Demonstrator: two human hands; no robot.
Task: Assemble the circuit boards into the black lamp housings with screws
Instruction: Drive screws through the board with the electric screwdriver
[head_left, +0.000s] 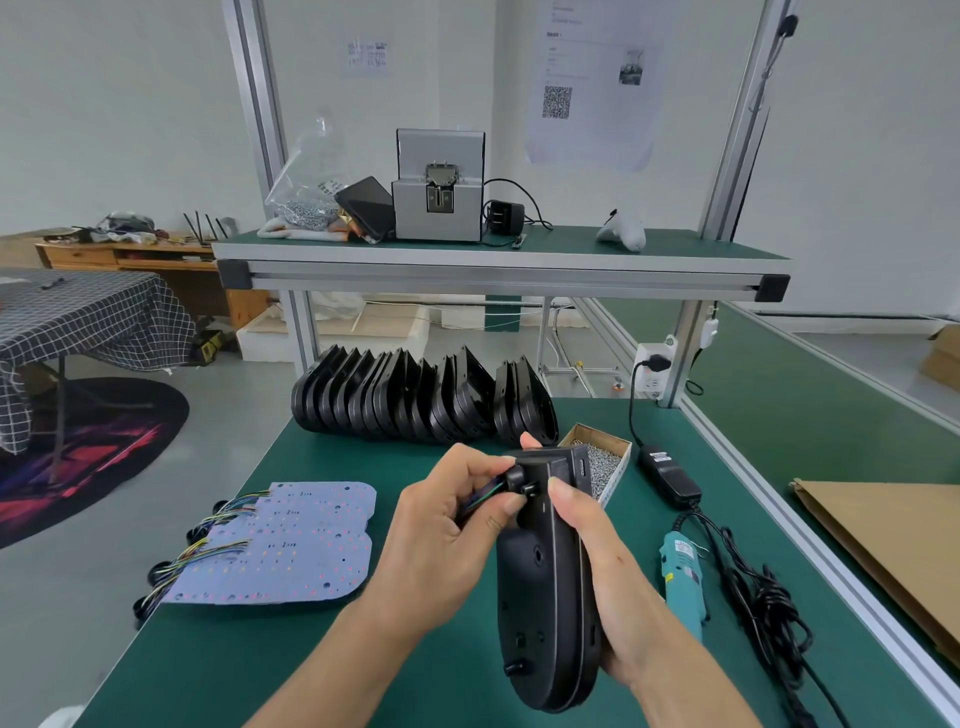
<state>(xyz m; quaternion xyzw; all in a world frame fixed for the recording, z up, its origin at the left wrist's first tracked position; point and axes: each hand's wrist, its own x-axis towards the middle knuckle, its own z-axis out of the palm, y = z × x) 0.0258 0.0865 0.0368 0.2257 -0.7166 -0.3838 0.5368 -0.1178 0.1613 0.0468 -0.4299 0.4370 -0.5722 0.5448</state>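
The right hand (602, 577) grips the black plastic lamp housing (545, 587) on edge; the left hand (447, 525) pinches its small round black plug (515, 476) with coloured wires.

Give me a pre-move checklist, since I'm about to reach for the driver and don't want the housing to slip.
1. Housing held: ok, right hand grips its edge, off the table.
2. Wires through the grommet: cannot tell; left hand pinches there and hides it.
3. Board seated inside: cannot tell, only the housing's back shows.
4. Driver within reach: ok, lies right of the housing.
5. Screws available: ok, box behind the housing is full.
6. A hand free for the driver: not ok, both are occupied.
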